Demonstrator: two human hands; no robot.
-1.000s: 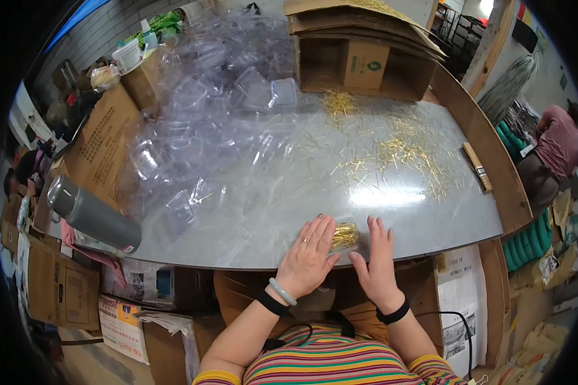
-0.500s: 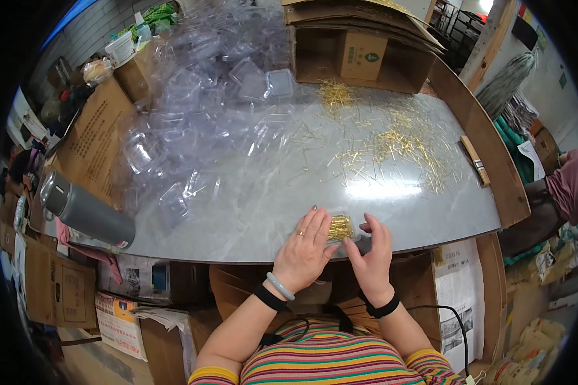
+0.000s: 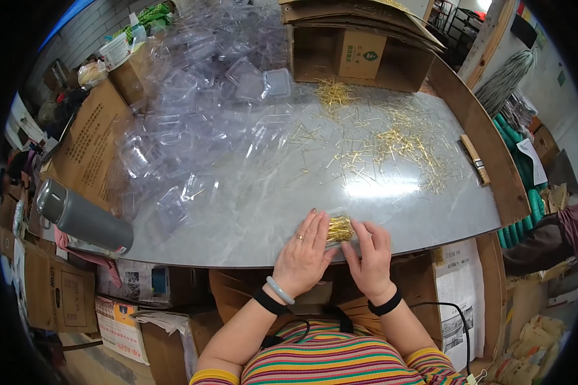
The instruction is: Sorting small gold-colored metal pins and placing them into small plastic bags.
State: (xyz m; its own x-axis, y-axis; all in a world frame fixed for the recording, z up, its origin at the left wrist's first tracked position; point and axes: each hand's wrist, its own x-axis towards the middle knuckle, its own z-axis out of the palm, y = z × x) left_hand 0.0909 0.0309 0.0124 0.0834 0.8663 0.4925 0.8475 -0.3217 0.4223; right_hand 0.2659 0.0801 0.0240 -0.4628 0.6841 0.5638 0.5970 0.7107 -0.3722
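Note:
At the table's near edge, a small clear plastic box (image 3: 332, 244) holds a bundle of gold-coloured wire hooks (image 3: 340, 228). My left hand (image 3: 305, 250) lies along its left side, fingers straight and pressed together, thumb at the near edge, keeping the box in place. From the right, my right hand (image 3: 370, 255) grips the box's right end with bent fingers, its thumb on the near side by the hooks. My hands hide most of the box's walls. Farther back on the right lies a loose spread of the same hooks (image 3: 404, 146).
Clear plastic boxes (image 3: 192, 122) heap over the table's left and back. A grey bottle (image 3: 87, 218) stands at the left edge. An open cardboard box (image 3: 311, 54) stands at the back. A wooden-handled brush (image 3: 474, 159) lies by the right cardboard wall (image 3: 488, 135).
My right hand has closed in leftward, its raised fingers coming down against the box's right end. My left hand has stayed nearly in place. At far right, a person's pink-clothed part has moved lower.

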